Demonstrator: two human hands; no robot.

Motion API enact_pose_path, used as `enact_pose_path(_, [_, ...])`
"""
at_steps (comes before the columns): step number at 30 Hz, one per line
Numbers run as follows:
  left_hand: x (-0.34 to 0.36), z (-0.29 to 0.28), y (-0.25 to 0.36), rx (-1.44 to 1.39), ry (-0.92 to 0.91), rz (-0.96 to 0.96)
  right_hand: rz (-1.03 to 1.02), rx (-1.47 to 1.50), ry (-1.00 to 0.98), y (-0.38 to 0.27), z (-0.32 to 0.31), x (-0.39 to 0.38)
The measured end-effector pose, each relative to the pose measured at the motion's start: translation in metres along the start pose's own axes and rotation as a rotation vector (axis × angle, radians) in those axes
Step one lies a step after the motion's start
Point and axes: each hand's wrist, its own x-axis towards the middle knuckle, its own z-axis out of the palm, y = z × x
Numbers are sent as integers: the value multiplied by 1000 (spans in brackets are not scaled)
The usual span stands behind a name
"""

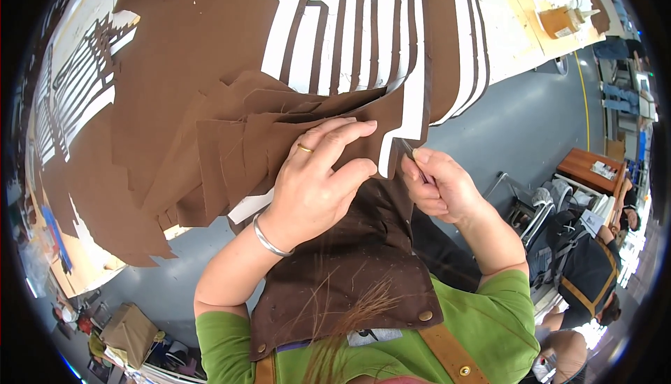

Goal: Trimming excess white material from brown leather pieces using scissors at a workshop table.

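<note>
My left hand (314, 174) lies on a piece of brown fabric (370, 115), its thumb and fingers stretched out and apart. A ring and a bangle are on that hand and wrist. Just right of it, a white stepped strip (412, 90) lies along the fabric's edge, its lower end bending left. My right hand (440, 185) is closed on a slim dark pointed tool (407, 150), its tip at the bend of this strip. The tool's other end is hidden in my fingers, so its exact kind does not show.
Farther up lie several similar white strips (335, 41) on brown fabric. Layered brown pieces (231, 118) spread left across the table. An amber bottle with a nozzle (565, 22) stands at the far right. Another person (587, 265) is at the right, beside a brown box (593, 169).
</note>
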Motion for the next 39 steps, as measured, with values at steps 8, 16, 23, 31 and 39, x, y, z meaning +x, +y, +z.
enact_pose_path(8, [26, -23, -11, 420, 521, -230, -414, 34, 217, 13, -19, -2])
enact_pose_path(16, [15, 40, 15, 441, -195, 95, -508, 0, 445, 25, -29, 23])
enact_pose_path(23, [17, 42, 10, 629, -242, 237, -415, 85, 295, 31, -38, 18])
enact_pose_path(31, [26, 35, 16, 414, -219, 144, -384, 444, 205, 42, -46, 45])
enact_pose_path(39, [28, 38, 16, 363, -170, 241, -418, 540, 176, 53, -28, 19])
